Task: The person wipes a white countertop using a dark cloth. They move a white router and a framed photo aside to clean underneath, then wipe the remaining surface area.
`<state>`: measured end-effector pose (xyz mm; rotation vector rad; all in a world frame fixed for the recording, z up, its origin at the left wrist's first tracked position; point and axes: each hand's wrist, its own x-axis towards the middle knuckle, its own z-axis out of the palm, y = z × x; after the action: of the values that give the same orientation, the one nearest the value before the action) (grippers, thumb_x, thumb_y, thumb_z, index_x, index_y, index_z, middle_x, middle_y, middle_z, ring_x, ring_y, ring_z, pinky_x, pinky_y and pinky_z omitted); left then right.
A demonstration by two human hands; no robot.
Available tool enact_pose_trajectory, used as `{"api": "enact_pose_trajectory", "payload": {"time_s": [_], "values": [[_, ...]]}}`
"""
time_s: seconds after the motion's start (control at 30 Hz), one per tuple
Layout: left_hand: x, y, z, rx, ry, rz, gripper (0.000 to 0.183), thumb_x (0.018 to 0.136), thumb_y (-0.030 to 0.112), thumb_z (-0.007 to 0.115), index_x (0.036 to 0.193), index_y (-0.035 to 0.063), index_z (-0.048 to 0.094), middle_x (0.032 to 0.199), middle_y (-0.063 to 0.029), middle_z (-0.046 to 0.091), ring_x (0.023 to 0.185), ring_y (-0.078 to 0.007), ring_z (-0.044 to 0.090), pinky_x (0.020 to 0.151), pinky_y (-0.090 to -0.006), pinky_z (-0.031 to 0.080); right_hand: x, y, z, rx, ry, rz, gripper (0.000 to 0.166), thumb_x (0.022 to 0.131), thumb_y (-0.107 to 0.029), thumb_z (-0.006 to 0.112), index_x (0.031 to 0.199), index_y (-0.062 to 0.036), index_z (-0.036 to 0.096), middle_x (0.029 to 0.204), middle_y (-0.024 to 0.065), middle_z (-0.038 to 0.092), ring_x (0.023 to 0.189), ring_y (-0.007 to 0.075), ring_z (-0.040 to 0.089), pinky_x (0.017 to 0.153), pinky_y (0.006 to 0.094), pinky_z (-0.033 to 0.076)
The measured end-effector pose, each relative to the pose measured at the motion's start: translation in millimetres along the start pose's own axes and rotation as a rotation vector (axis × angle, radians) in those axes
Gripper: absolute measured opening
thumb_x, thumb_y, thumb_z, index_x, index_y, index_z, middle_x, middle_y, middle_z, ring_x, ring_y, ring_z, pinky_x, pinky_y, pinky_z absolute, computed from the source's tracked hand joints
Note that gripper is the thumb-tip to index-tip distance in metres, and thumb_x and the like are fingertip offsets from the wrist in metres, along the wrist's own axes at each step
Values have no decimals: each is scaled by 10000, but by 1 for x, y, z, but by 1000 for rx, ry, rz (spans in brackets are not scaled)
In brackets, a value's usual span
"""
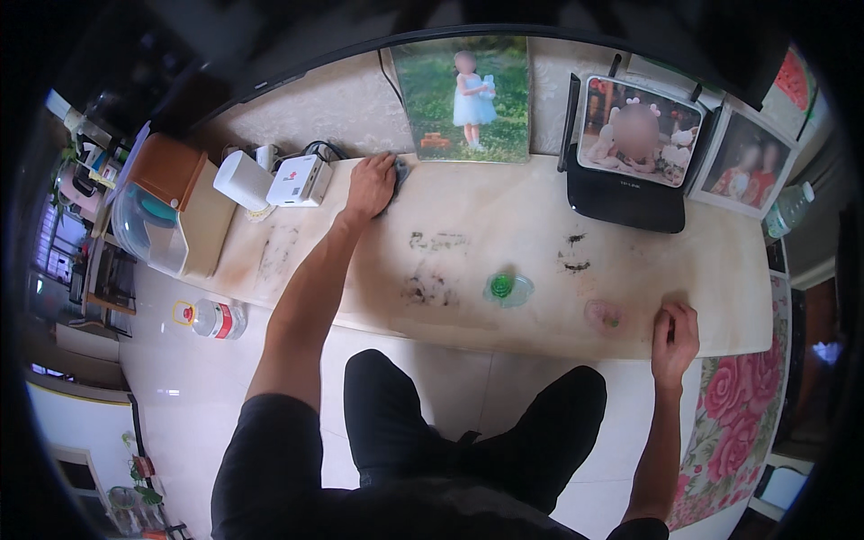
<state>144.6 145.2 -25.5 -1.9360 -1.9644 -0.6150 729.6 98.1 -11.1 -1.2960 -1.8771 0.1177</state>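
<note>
My left hand (372,185) presses a dark grey cloth (401,174) flat against the pale tabletop (364,270), near its back edge. Most of the cloth is hidden under the palm and fingers. At the front right, my right hand (675,341) rests on the table's edge with its fingers curled in; I see nothing in it. A small pinkish leaf-shaped dish (603,318) lies just left of that hand. Further left is a clear greenish dish (518,290) with a green knob-like piece (501,285) on it. Dark smudges (432,287) mark the surface between the hands.
Behind stand a photo panel (462,101), a black router (628,202) with a framed photo against it, and another frame (742,158). A white box (299,181), a white cylinder (241,181) and a storage bin (202,229) are at left. A water jug (219,319) sits on the floor.
</note>
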Motion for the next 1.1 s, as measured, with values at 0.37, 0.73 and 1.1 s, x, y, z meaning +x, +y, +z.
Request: {"api": "enact_pose_trajectory", "payload": {"time_s": [0.37,0.73,1.1], "values": [[-63,73,-47,-180,3,231,282,823,59,616,1090,-27,641,1118,-186,637,1070,-359,578,969,-408,442,-1,2,-3,21,5,35,122,873,-53,583,977,-11,631,1003,139,611,743,242,624,612,307,504],[39,32,0,-493,82,-425,287,795,111,601,1030,-41,663,743,-173,676,672,-305,671,653,-353,529,0,0,-2,61,-25,94,121,879,-61,589,980,-16,637,990,102,611,702,180,615,597,274,509],[67,35,4,-1004,-55,-691,148,866,92,576,923,-17,659,698,-62,658,535,-110,601,459,-254,466,0,-3,-4,60,2,127,103,867,-45,595,953,-17,644,958,94,616,688,172,609,591,261,503]]}}
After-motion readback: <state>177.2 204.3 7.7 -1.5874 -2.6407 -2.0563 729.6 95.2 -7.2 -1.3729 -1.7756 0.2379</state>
